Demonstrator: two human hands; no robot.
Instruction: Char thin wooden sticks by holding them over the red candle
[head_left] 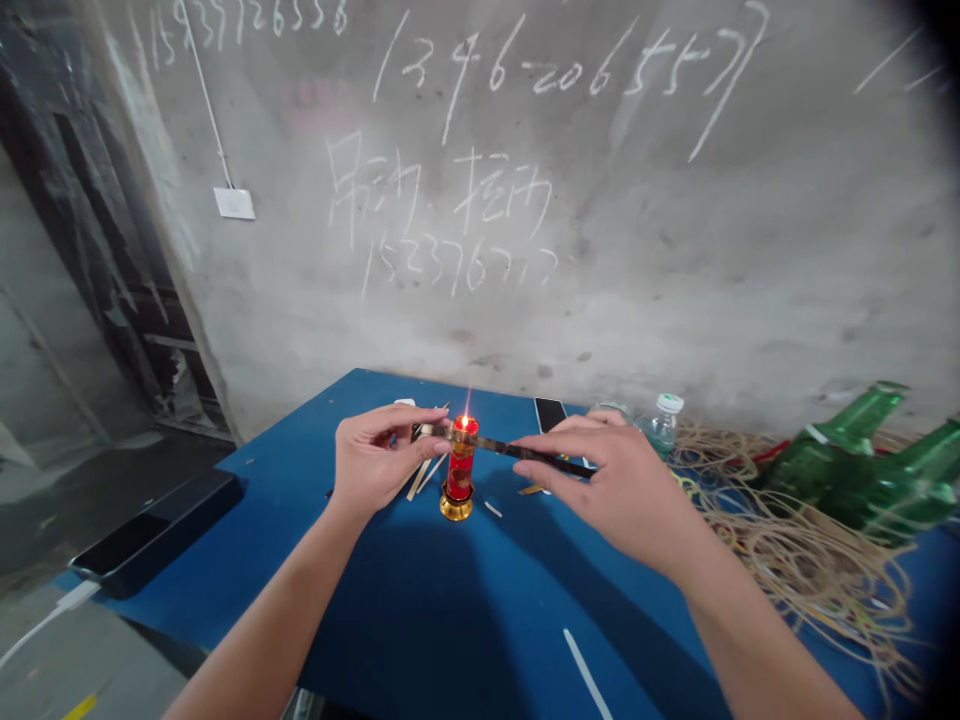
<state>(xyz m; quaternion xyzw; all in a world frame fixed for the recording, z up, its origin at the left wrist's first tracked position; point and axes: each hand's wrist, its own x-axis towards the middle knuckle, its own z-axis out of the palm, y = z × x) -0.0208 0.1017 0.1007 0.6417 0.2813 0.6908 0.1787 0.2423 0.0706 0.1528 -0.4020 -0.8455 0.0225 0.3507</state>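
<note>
Holding a strip [510, 450] level across the flame [466, 410] of a candle [460, 470], we have the fingers of our left hand [379, 455] and right hand [622, 490] clamped on its two ends, above the bench [420, 620]; a steady, unhurried grip suits this best.

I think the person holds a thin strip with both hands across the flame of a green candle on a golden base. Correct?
No: the candle is red, not green, in the head view. The left hand and right hand do hold the thin strip across its flame, above the golden base.
</note>
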